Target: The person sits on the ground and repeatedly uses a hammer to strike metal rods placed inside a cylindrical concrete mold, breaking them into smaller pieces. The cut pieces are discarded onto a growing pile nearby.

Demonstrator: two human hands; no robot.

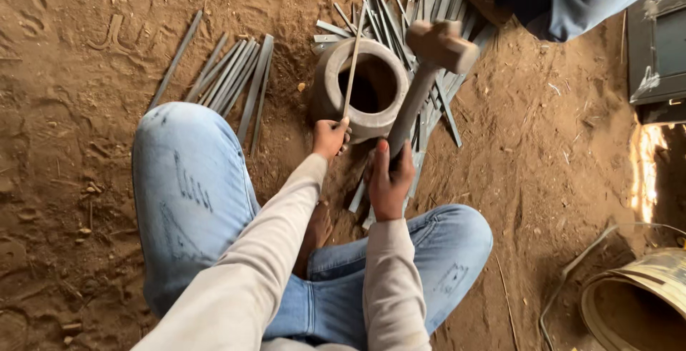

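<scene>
On the sandy floor (86, 94), a thick metal ring (330, 79) sits among flat metal strips (236, 76). Left hand (330, 138) pinches one thin strip (352, 61) across the ring; right hand (389, 183) is wrapped around a raised wooden mallet (437, 47).

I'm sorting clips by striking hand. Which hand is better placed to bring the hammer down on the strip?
Right. The right hand grips the hammer by its handle, head raised above the metal ring. The left hand is occupied, pinching the thin strip across the ring.
</scene>
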